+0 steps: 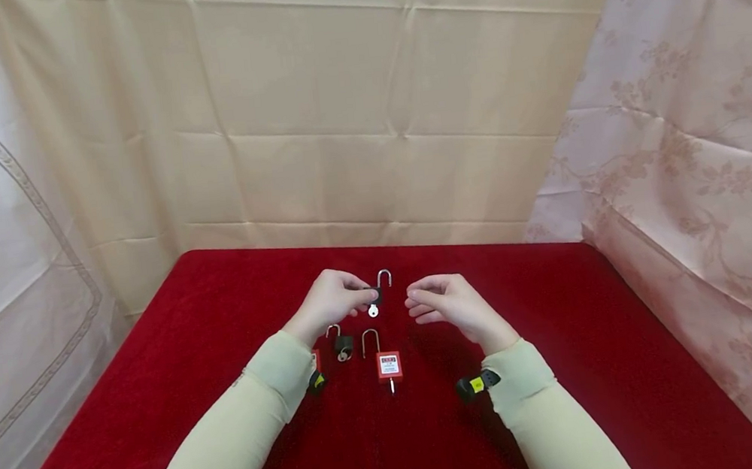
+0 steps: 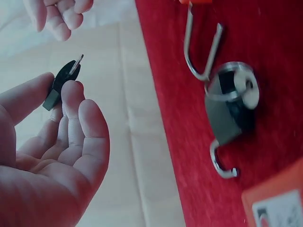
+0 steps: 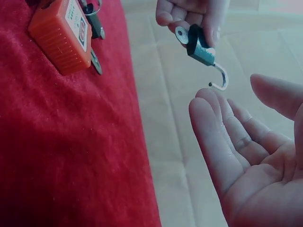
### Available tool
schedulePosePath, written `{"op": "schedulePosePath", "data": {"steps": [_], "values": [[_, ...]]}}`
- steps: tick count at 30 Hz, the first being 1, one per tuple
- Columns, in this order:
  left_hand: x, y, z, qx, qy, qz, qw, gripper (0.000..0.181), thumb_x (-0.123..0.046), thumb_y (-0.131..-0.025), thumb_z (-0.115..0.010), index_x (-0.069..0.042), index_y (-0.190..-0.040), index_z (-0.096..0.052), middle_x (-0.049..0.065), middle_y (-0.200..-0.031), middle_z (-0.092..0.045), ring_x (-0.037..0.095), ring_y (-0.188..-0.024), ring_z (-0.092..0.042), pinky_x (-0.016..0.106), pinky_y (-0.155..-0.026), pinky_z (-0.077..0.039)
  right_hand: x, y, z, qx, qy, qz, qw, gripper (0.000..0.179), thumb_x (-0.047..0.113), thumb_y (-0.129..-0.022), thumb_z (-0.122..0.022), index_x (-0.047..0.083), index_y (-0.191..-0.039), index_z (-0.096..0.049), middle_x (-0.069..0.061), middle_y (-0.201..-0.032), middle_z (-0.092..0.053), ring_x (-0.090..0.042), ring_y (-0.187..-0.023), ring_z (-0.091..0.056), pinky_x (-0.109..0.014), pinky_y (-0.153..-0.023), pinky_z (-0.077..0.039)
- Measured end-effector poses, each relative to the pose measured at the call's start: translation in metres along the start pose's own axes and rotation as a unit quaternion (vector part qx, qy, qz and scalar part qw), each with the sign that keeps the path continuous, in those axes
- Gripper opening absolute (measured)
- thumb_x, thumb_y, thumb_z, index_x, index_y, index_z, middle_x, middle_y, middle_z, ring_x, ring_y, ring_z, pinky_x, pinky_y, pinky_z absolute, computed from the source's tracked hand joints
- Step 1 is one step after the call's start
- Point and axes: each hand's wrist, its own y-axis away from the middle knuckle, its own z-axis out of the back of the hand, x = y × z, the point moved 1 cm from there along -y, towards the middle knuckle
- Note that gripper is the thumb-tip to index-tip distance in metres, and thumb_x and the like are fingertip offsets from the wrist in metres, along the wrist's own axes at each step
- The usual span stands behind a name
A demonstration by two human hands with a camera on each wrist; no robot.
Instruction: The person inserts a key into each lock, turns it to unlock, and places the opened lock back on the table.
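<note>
Between thumb and fingers, my left hand (image 1: 331, 299) pinches a small dark padlock (image 3: 201, 51) above the table. Its shackle (image 1: 384, 276) stands open, upward in the head view, and a silver key (image 1: 373, 310) sticks out of the bottom of the body. My right hand (image 1: 447, 305) is just to the right, apart from the padlock, with fingers loosely extended and nothing in them. Seen from the right wrist, the shackle end points toward its fingertips. The left fingers hide part of the padlock's body in the head view.
On the red cloth-covered table (image 1: 560, 307) lie a red padlock (image 1: 389, 367) with a white label and key, and a dark padlock (image 1: 343, 345) with a key on a ring; both shackles are open. Another red padlock (image 2: 279, 203) is partly hidden by the left wrist in the head view.
</note>
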Motion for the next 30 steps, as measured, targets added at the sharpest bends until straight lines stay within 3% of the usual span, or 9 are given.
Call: {"op": "schedulePosePath", "data": {"steps": [7,13,19,25,30], "values": [[0.007,-0.014,0.002,-0.007,-0.044,0.029,0.9986,0.014,-0.019,-0.092,-0.078,-0.005,-0.096,-0.078,0.010,-0.082,-0.074,0.034,-0.083,-0.071,0.049,-0.078,-0.058,-0.004,-0.018,-0.011,0.011,0.008,-0.045,0.9989,0.035,0.016,-0.099,-0.067,-0.009,-0.124,-0.064,-0.034,-0.117,-0.065,-0.042,-0.101,-0.070,-0.041,-0.082,-0.060],[0.014,-0.025,-0.001,-0.009,-0.089,0.061,0.9941,0.015,-0.017,-0.092,-0.077,-0.004,-0.082,-0.077,0.011,-0.075,-0.073,0.022,-0.063,-0.065,0.039,-0.066,-0.057,-0.010,-0.030,-0.019,0.021,0.024,-0.074,0.9967,0.041,0.017,-0.099,-0.069,-0.013,-0.126,-0.061,-0.033,-0.113,-0.067,-0.039,-0.097,-0.071,-0.041,-0.079,-0.060],[0.022,-0.036,-0.003,-0.007,-0.136,0.083,0.9871,0.024,-0.016,-0.091,-0.077,-0.004,-0.070,-0.075,0.009,-0.066,-0.071,0.019,-0.060,-0.066,0.036,-0.061,-0.057,-0.016,-0.034,-0.023,0.018,0.039,-0.098,0.9942,0.035,0.016,-0.099,-0.068,-0.011,-0.121,-0.066,-0.029,-0.105,-0.071,-0.030,-0.087,-0.073,-0.041,-0.076,-0.061],[0.028,-0.039,-0.005,-0.005,-0.176,0.111,0.9780,0.022,-0.017,-0.091,-0.076,-0.007,-0.071,-0.073,0.008,-0.063,-0.069,0.021,-0.060,-0.066,0.036,-0.058,-0.053,-0.023,-0.039,-0.029,0.027,0.050,-0.104,0.9929,0.030,0.015,-0.098,-0.068,-0.011,-0.114,-0.069,-0.024,-0.100,-0.073,-0.029,-0.084,-0.074,-0.042,-0.075,-0.061],[0.026,-0.039,-0.008,0.003,-0.182,0.115,0.9765,0.015,-0.014,-0.090,-0.077,-0.006,-0.078,-0.073,0.009,-0.065,-0.068,0.021,-0.062,-0.068,0.031,-0.055,-0.050,-0.024,-0.042,-0.033,0.032,0.059,-0.111,0.9915,0.028,0.015,-0.098,-0.069,-0.010,-0.111,-0.071,-0.023,-0.098,-0.073,-0.029,-0.083,-0.073,-0.041,-0.074,-0.061]]}}
